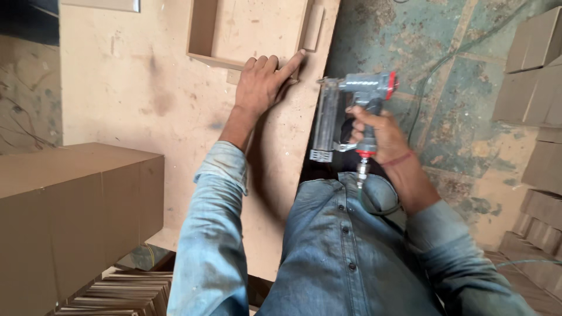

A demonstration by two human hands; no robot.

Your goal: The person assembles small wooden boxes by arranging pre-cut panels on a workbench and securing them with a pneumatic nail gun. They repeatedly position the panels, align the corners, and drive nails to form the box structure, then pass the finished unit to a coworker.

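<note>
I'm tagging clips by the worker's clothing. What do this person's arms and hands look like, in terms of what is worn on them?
Both arms wear faded, dusty blue denim shirt sleeves. The left sleeve is rolled to the forearm, its cuff folded back. The right sleeve is pushed up past mid-forearm. The left hand and the right hand are bare, without gloves. A thin red thread band circles the right wrist. No rings or watch show.

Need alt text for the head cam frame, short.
Seen from above, a person's right hand grips a grey nail gun off the workbench's edge, while the left hand presses a wooden frame on it.
</note>
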